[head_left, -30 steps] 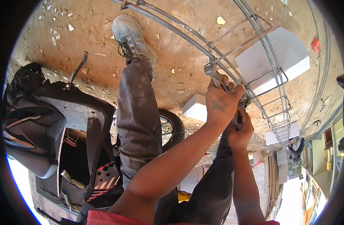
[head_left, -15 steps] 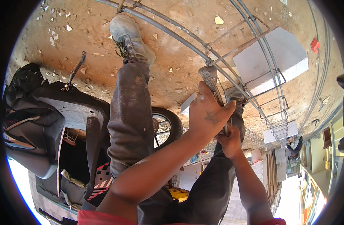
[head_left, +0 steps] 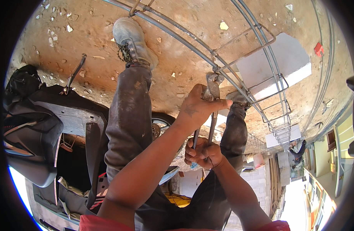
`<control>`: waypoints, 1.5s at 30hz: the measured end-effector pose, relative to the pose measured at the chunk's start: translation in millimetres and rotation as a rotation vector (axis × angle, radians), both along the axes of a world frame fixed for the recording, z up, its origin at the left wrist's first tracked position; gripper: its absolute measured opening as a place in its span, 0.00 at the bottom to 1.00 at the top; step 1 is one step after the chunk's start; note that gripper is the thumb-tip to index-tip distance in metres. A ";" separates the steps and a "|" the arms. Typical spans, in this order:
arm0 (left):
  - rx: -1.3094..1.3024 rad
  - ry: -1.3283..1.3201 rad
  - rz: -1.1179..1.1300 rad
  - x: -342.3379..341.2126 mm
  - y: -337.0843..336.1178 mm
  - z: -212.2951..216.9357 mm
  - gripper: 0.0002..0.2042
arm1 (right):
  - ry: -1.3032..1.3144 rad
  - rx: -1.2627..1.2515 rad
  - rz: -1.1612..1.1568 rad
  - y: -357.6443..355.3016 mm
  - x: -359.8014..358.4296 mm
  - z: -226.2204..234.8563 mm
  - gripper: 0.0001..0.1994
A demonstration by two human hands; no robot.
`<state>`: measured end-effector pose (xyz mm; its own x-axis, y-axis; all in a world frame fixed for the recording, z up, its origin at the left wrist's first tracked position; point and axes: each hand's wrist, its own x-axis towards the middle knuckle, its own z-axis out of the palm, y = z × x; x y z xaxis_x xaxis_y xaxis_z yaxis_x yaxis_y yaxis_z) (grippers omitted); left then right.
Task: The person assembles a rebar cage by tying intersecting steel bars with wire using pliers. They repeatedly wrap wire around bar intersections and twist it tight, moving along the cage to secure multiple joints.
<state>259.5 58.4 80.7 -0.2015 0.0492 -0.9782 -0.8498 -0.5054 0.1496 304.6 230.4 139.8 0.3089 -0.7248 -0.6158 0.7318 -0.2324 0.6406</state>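
Note:
A pair of worn metal pincers (head_left: pixel 212 90) is held between my legs, jaws up against a bar of the steel rebar cage (head_left: pixel 192 41) near a tie joint. My left hand (head_left: pixel 195 108) is closed round the pincers just below the jaws, its thumb stretched across to the right. Below it, my right hand (head_left: pixel 204 152) is closed around the lower ends of the two handles, which stand slightly apart. Thin dark wire trails down from the right hand. A small light-blue scrap shows beside its fingers. Whether the jaws grip a wire is too small to tell.
The cage runs off to the right over pale blocks (head_left: pixel 275 61) on dirt ground. A dark motorcycle (head_left: pixel 34 131) is close on my left. My left boot (head_left: pixel 132 38) stands near the bars. A red object (head_left: pixel 318 49) and loose rods lie at far right.
The pincers have swung left at the handle end and now show both handles. My right hand has moved left and down along them; my left hand has shifted slightly left.

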 end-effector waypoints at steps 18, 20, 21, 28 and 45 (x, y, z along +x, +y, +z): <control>0.220 -0.096 0.265 -3.9 27.7 -3.3 0.08 | 1.250 0.431 1.693 -41.5 -43.0 63.7 0.42; 0.176 -0.019 0.190 -2.8 27.8 -5.3 0.07 | 1.210 0.663 1.658 -57.2 -18.9 52.7 0.39; 0.167 -0.008 0.176 -2.7 27.9 -6.1 0.08 | 1.149 0.761 1.591 -59.7 -10.4 46.7 0.37; 0.230 -0.132 0.326 -12.5 31.4 6.7 0.07 | 1.206 0.972 1.470 -49.8 -13.7 37.6 0.24; 0.624 -0.321 0.847 -52.5 14.7 38.9 0.06 | 1.002 0.569 2.120 -122.0 -142.5 105.6 0.30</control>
